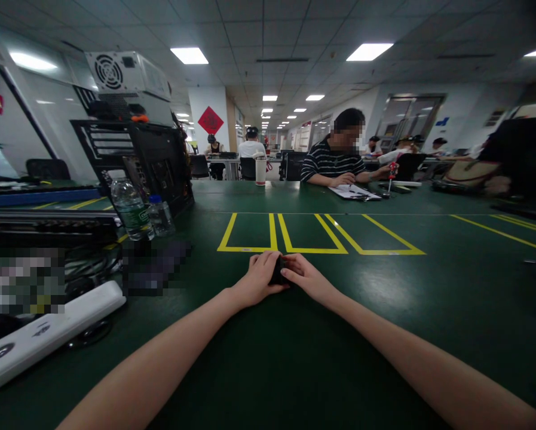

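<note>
Both my hands meet around a small black object (277,273) just in front of the yellow tape outlines. My left hand (264,276) wraps its far and left sides, with the thumb along the near edge. From the right, my right hand (304,275) grips it with bent fingers and thumb. Most of the object is covered, so its kind does not show. It is at or just above the green table (294,358); contact is hard to judge.
Yellow tape frames (312,252) mark the table ahead. To the left are a white power strip (52,334), a water bottle (132,209), a smaller bottle (160,216) and a black computer case (160,161). Across the table a person in a striped shirt (325,161) sits by a clipboard (355,192).
</note>
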